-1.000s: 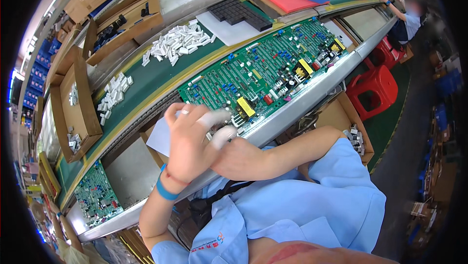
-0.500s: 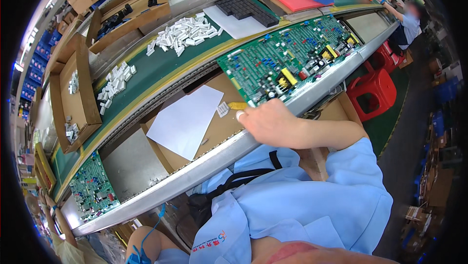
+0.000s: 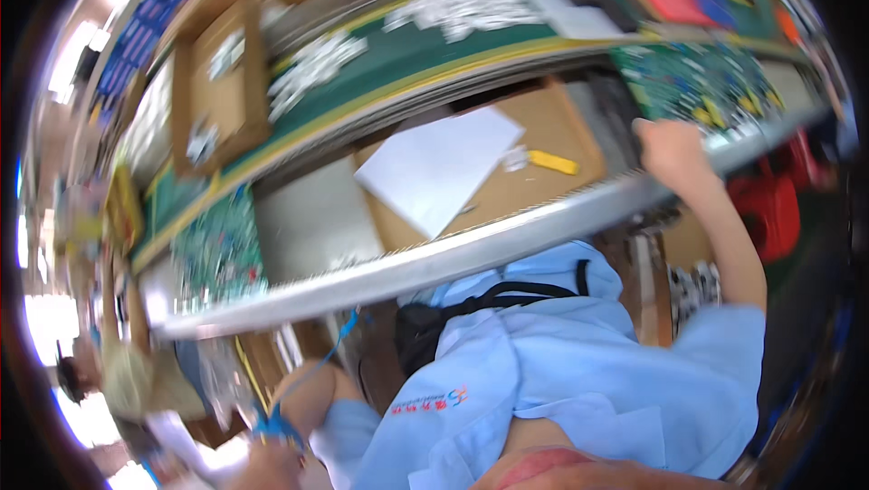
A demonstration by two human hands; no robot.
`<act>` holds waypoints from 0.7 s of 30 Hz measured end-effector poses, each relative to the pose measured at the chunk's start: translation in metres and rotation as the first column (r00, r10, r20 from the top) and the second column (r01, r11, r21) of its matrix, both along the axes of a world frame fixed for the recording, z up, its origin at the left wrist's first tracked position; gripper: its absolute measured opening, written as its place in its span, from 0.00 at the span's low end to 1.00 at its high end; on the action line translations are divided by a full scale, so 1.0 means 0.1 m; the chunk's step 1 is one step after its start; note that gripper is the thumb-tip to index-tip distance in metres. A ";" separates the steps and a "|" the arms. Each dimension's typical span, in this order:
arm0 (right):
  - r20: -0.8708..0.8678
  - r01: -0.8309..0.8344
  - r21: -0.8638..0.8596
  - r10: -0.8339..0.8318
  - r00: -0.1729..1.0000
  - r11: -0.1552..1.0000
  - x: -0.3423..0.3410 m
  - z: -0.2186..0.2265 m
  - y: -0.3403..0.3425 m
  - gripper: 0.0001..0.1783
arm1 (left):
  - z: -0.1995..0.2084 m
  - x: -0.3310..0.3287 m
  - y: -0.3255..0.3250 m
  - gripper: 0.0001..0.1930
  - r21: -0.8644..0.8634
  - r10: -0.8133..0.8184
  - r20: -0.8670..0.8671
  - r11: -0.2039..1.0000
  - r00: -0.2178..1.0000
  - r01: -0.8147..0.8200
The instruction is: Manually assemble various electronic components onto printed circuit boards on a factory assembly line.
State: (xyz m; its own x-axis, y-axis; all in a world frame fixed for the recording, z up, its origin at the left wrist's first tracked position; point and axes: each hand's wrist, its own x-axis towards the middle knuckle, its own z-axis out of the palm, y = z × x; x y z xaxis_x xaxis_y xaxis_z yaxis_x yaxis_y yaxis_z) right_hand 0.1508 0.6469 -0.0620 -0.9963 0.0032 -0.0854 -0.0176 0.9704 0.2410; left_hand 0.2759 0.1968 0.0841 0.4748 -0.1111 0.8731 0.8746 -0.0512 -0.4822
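My right hand (image 3: 674, 153) is at the near left corner of a green circuit board (image 3: 692, 83) crowded with parts. Its fingers look closed at that corner, though the picture is smeared and the fingertips are partly hidden. My left hand (image 3: 272, 463) hangs low at the lower left, a blue strap (image 3: 276, 425) round its wrist; motion blurs its fingers. Between the rails, a white sheet of paper (image 3: 439, 169) lies in a cardboard tray (image 3: 398, 228). Beside the sheet are a small white block (image 3: 515, 159) and a yellow strip-like piece (image 3: 553, 162).
White oblong components (image 3: 466, 9) lie heaped on the green belt (image 3: 380, 60). A cardboard box (image 3: 258, 83) holds a few more. Another circuit board (image 3: 217, 241) sits at the left. A metal rail (image 3: 471, 241) runs along the near side. At the right stands a red stool (image 3: 769, 209).
The circuit board has slid rightward along the rails with my right hand, away from the yellow piece. The view has shifted, and my left hand has come into the lower left.
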 end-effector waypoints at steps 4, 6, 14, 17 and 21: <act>-0.044 -0.068 0.116 0.074 0.996 0.991 -0.01 -0.21 0.65 0.10 | -0.50 0.16 -1.12 0.21 -0.061 0.248 0.481 0.966 0.841 -0.250; 0.024 0.044 0.151 -0.048 0.999 0.988 -0.05 -0.20 0.85 0.13 | -0.76 -0.49 -1.20 0.13 -0.160 0.530 0.703 0.767 0.473 -0.621; 0.053 0.132 0.250 -0.150 0.987 0.959 -0.24 -0.33 1.91 0.11 | -1.30 -1.18 -2.42 0.17 -0.868 0.727 0.379 0.064 -0.573 -0.492; 0.041 0.228 0.258 -0.246 0.968 0.939 -0.26 -0.27 2.07 0.12 | -1.65 -1.45 -2.57 0.19 -0.931 0.717 0.112 -0.167 -0.688 -0.325; -0.059 0.148 0.044 -0.145 0.988 0.988 -0.47 0.07 1.17 0.13 | -1.78 -1.67 -2.55 0.21 -0.935 0.698 -0.074 -0.298 -0.712 -0.194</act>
